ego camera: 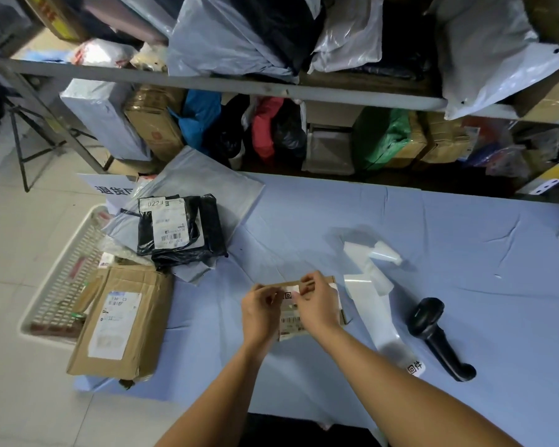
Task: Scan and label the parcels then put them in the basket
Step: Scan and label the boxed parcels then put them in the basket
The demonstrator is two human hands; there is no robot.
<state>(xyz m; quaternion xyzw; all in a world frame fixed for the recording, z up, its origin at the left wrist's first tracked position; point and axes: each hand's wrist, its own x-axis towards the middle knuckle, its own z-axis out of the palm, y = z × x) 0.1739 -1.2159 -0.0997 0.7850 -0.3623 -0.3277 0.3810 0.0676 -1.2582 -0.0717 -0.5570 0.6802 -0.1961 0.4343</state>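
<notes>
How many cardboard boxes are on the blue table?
2: a small box under the left hand and right hand, and a large box overhanging the table's left edge. More may hide under the bags.

One left hand, one right hand; one small brown cardboard parcel; one large flat brown cardboard box; one black handheld barcode scanner; one white slatted plastic basket.

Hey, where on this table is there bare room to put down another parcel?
Widest: bare cloth right of the scanner. Also the back strip between the black bags and the label strip. Crowded: the left end, with bags and the big carton by the basket.
</notes>
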